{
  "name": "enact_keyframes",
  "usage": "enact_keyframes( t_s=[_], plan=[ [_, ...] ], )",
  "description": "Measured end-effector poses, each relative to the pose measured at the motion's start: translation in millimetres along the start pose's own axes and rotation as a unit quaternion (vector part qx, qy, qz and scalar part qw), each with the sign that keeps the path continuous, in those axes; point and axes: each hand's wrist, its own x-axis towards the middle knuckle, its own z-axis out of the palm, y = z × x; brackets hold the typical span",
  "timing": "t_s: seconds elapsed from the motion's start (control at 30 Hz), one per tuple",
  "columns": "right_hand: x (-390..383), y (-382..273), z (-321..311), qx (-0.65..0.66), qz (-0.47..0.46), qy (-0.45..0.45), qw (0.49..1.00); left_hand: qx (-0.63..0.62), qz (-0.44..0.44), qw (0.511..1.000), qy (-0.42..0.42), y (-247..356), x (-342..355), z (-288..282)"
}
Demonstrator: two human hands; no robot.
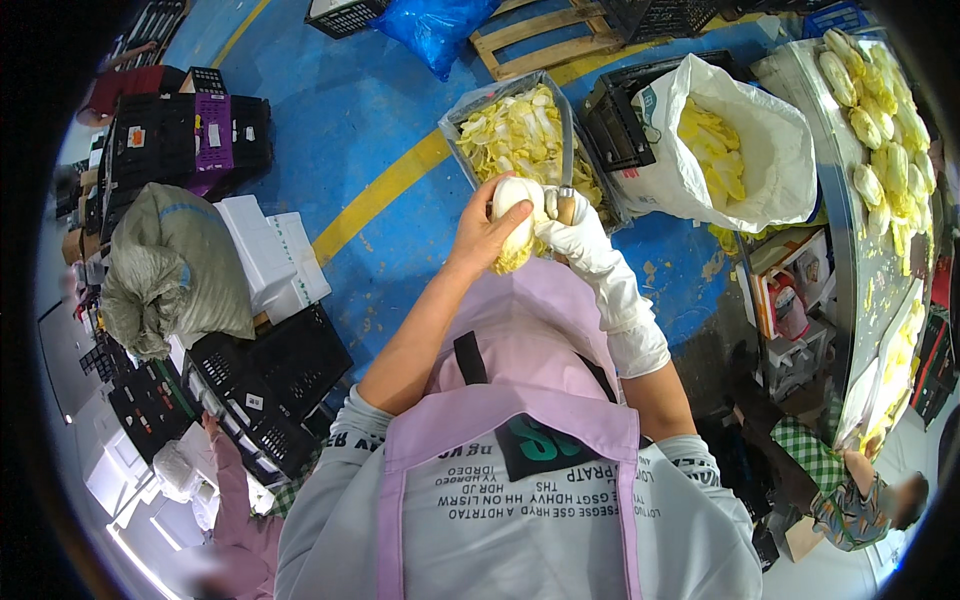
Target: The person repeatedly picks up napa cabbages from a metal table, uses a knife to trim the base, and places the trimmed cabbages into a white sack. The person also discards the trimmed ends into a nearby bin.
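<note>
One cabbage (514,240) gripped in left hand (478,226), near a bin (568,135) of leaves (514,130); apparent handle (567,211) gripped in gloved right hand (583,240). Probably dense, firm, yet tears easily; best held around the middle.

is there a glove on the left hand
No, the left hand is bare; the right hand wears a white glove.

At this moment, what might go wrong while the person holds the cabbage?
The cabbage might slip from the bare left hand and fall toward the leaf-filled bin.

The brown-handled tool in the gloved right hand is close to the cabbage; if it has a blade, which I cannot make out, it might nick that bare hand.
</note>
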Motion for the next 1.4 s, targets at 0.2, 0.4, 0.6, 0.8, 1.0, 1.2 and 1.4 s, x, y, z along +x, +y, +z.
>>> enact_keyframes(
  t_s=[0.2, 0.4, 0.6, 0.8, 1.0, 1.2, 1.4],
  plan=[
    [-6.0, -17.4, 14.2, -0.008, -0.037, -0.021, 0.999, 0.031, -0.003, 1.000, -0.005, -4.2, 2.7, -4.6],
    [1.9, 2.9, 10.3, -0.025, -0.042, 0.026, 0.998, 0.085, -0.020, 0.996, -0.002, -4.8, 4.2, -4.0],
    [14.8, 20.4, 8.3, -0.021, -0.062, 0.071, 0.995, 0.038, -0.057, 0.998, 0.009, -0.8, 2.4, -0.3],
    [14.9, 17.3, -0.4, 0.151, -0.094, 0.068, 0.982, -0.121, -0.165, 0.979, 0.000, 4.2, 3.7, -1.4],
    [3.2, -11.6, 4.7, 0.108, -0.102, 0.069, 0.987, -0.318, -0.226, 0.915, -0.100, 3.7, 5.1, -16.6],
    [21.3, 29.6, -28.6, 0.002, -0.112, 0.048, 0.993, -0.287, -0.234, 0.921, -0.119, -3.4, 3.9, -27.3],
    [-1.5, -6.2, 15.4, -0.178, -0.197, 0.071, 0.961, -0.116, -0.273, 0.947, -0.122, -14.9, 0.8, -22.7]
  ],
)
